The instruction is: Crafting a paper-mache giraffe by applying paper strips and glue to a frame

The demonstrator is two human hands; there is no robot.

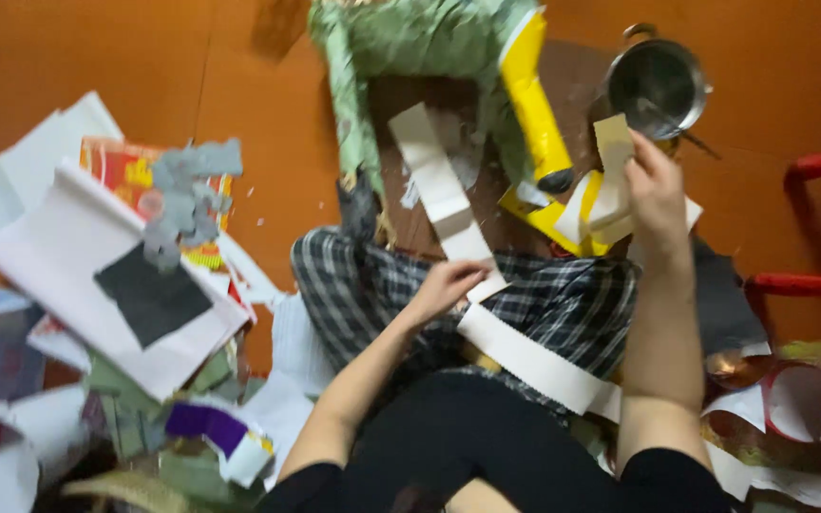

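I sit on an orange floor with checked cloth over my legs. My left hand [446, 283] pinches a long white paper strip [441, 190] that runs up and away from it. A second wide white strip [536, 363] lies across my lap below that hand. My right hand [656, 190] is raised and holds the end of a folded strip of white and yellow paper [601, 204]. Just beyond it lies a yellow paper piece [531, 100] against a green papier-mâché shape [410, 38].
A metal pot [656, 85] stands at the upper right. Loose white sheets with a black square [149, 294] and grey paper scraps [187, 195] pile up on the left. Red chair rungs [805, 283] line the right edge. Cut paper circles [803, 401] lie at the lower right.
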